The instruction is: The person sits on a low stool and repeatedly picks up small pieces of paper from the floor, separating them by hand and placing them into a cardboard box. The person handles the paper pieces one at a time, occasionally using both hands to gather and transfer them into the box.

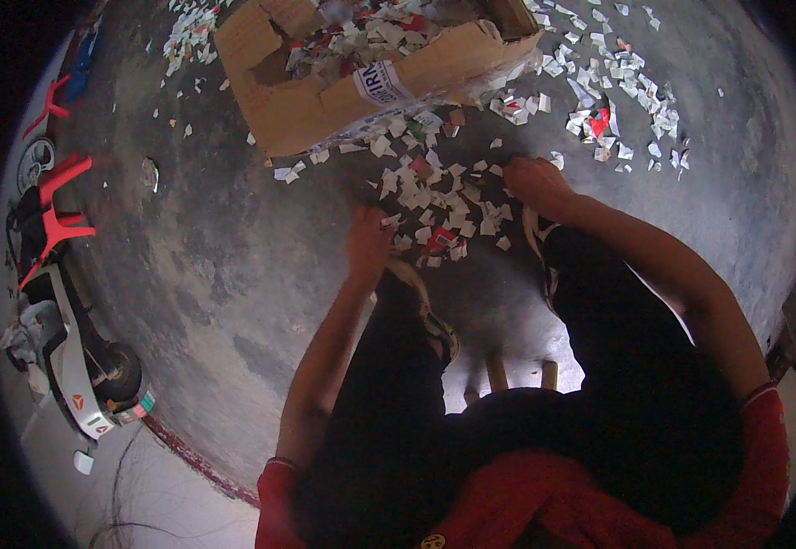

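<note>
My left hand (369, 237) is at the left edge of a pile of torn paper scraps (425, 195) on the floor. Its fingers are bent near a few white pieces, and whether they grip one does not show. At the pile's right edge my right hand (532, 180) is low with curled fingers, its fingertips close to some scraps; any hold on them is hidden. Red pieces (440, 240) lie among the white ones. Just beyond the pile stands an open cardboard box (315, 113) with a torn side, holding many more scraps (398, 34).
More scraps (645, 89) are strewn at the upper right and others (188, 34) at the upper left of the concrete floor (219, 288). Red plastic chairs (61, 226) and a white scooter (71, 370) stand at the far left.
</note>
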Demonstrator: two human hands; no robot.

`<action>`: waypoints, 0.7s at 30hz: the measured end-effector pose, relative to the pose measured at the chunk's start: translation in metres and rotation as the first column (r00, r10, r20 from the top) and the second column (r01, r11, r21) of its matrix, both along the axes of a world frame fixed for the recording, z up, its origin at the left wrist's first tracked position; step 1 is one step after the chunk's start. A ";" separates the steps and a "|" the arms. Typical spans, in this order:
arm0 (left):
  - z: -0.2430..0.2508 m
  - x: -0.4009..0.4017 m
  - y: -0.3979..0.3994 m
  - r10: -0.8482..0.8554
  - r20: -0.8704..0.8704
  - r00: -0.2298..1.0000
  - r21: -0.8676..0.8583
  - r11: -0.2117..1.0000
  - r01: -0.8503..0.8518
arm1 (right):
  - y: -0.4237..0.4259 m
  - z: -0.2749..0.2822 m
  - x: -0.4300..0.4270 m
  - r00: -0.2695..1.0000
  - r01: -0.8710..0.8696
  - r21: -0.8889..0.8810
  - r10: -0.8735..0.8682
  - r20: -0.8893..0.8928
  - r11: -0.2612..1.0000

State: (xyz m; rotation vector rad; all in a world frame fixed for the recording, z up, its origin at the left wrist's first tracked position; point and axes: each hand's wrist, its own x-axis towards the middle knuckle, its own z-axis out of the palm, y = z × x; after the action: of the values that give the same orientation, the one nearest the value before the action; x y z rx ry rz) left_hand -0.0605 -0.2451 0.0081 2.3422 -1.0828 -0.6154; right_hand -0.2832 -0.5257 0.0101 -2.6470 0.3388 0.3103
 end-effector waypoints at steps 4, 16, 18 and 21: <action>0.014 -0.005 -0.009 0.079 -0.118 0.990 0.112 0.992 -0.066 | -0.004 0.016 -0.003 0.997 -0.003 0.053 -0.001 0.073 0.999; 0.113 0.003 -0.095 0.046 -0.408 0.912 -0.048 0.996 -0.072 | -0.007 0.102 0.055 0.860 0.121 0.282 -0.242 0.449 0.952; 0.149 0.007 -0.129 -0.001 -0.268 0.963 -0.108 0.994 -0.029 | -0.019 0.138 0.074 0.774 0.120 0.268 -0.259 0.578 0.956; 0.184 0.023 -0.162 -0.036 -0.013 0.999 -0.203 0.979 0.033 | -0.041 0.166 0.102 0.659 0.163 0.158 -0.227 0.717 0.974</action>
State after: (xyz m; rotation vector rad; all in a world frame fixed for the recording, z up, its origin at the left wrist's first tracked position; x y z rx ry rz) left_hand -0.0374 -0.4070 0.1919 2.1438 -1.1251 -0.5096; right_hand -0.1815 -0.5665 0.1758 -2.3737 0.3182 -0.7941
